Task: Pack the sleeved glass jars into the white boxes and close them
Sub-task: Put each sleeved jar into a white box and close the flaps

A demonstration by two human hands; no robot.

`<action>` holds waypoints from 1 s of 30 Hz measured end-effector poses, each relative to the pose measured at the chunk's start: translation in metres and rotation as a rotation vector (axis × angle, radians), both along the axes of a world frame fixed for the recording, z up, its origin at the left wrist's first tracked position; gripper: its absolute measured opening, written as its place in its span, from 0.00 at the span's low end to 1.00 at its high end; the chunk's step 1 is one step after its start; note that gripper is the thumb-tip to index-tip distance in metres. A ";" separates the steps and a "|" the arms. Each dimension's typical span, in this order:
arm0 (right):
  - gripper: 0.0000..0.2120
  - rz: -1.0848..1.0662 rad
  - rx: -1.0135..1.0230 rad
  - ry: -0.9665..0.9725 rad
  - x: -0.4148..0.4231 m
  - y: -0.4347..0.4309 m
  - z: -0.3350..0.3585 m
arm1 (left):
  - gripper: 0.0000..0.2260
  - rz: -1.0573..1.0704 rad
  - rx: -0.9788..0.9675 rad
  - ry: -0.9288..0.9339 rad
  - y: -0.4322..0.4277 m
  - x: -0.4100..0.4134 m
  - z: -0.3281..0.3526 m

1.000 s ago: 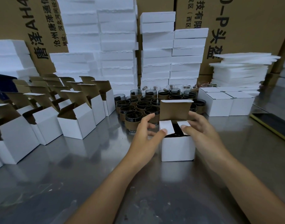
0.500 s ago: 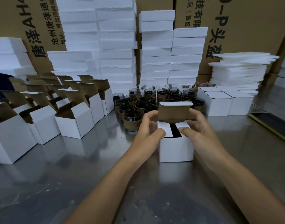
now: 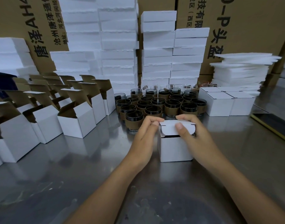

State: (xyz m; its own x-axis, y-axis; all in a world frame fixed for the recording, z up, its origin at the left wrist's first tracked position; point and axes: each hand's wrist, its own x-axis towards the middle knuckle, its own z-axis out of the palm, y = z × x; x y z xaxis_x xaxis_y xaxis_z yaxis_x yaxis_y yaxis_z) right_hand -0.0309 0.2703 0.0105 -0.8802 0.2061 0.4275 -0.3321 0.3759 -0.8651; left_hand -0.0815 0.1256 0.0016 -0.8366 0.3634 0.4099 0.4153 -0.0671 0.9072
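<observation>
A small white box (image 3: 175, 149) stands on the steel table in front of me, its lid folded down and the rounded tuck flap hanging over the front opening. My left hand (image 3: 145, 135) grips the box's upper left corner with curled fingers. My right hand (image 3: 192, 135) holds the lid, thumb pressing on the flap and fingers curled over the top right. The jar inside is hidden. Behind the box stands a cluster of several dark glass jars (image 3: 158, 105) in brown sleeves.
Several open white boxes (image 3: 77, 122) with raised brown lids line the left. Closed white boxes (image 3: 219, 102) sit at the right. White foam stacks (image 3: 119, 46) and cardboard cartons fill the back. A yellow-edged dark phone (image 3: 274, 126) lies at the far right.
The side flaps were folded in, then the upright lid came down over the box. Both hands moved up onto the lid, and the tuck flap now hangs at the front.
</observation>
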 end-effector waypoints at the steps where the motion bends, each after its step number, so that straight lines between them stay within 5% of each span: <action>1: 0.19 -0.011 0.037 0.000 -0.001 0.000 -0.001 | 0.13 -0.004 0.000 0.007 -0.001 0.000 0.000; 4: 0.19 -0.008 0.061 0.037 -0.001 0.001 0.000 | 0.17 -0.012 0.020 0.032 0.000 0.002 0.001; 13: 0.09 0.010 0.035 0.006 0.000 0.003 -0.001 | 0.04 -0.001 0.016 -0.019 0.000 0.000 0.000; 18: 0.16 0.025 -0.133 0.001 -0.005 0.006 0.001 | 0.08 0.004 -0.017 -0.041 -0.001 0.000 -0.001; 30: 0.11 -0.047 -0.005 0.063 -0.010 0.007 -0.005 | 0.18 0.023 -0.052 -0.046 0.000 -0.005 -0.004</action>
State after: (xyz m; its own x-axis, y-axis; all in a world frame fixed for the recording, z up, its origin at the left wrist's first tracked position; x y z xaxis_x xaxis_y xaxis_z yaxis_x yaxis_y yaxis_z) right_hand -0.0413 0.2774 0.0055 -0.8412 0.2487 0.4802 -0.3677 0.3882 -0.8450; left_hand -0.0869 0.1251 -0.0022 -0.8625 0.3634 0.3522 0.3744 -0.0101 0.9272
